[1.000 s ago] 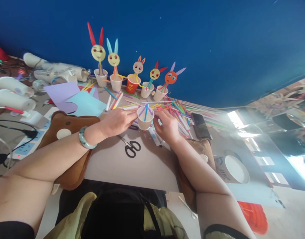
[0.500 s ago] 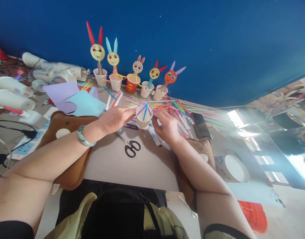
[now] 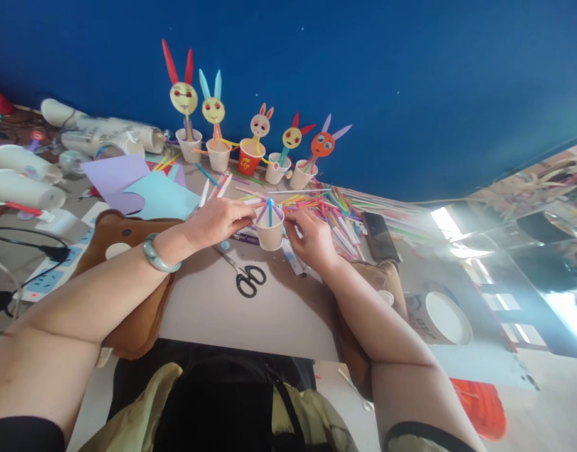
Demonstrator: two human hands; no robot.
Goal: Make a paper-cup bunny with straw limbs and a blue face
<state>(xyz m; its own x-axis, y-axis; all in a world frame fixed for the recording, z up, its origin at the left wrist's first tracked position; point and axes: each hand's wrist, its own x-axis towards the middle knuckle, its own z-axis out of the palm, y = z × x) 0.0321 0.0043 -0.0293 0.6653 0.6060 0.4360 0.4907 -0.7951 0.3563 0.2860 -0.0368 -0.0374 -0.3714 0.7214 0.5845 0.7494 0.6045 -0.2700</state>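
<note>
A white paper cup (image 3: 270, 239) is between my two hands above the table. Blue and purple strips (image 3: 270, 212), perhaps pipe cleaners, meet in a peak at its mouth. My left hand (image 3: 216, 220), with a jade bangle on the wrist, has its fingertips closed at the cup's left rim. At the opposite rim, the curled thumb and fingers of my right hand (image 3: 311, 235) pinch close to the cup wall. Whether they also grip a strip end is too small to tell. Black-handled scissors (image 3: 245, 276) lie partly spread on the table below the cup.
Several cups with rabbit-faced figures (image 3: 214, 110) stand along the blue wall. Coloured strips and markers (image 3: 345, 223) lie behind my right hand, beside a phone (image 3: 380, 235). Purple and light-blue paper (image 3: 163, 198) lies left. Brown plush cushions (image 3: 128, 229) sit under both forearms.
The cup has shifted slightly left and down and turned more upright, so more of its side shows. Both hands moved slightly with it.
</note>
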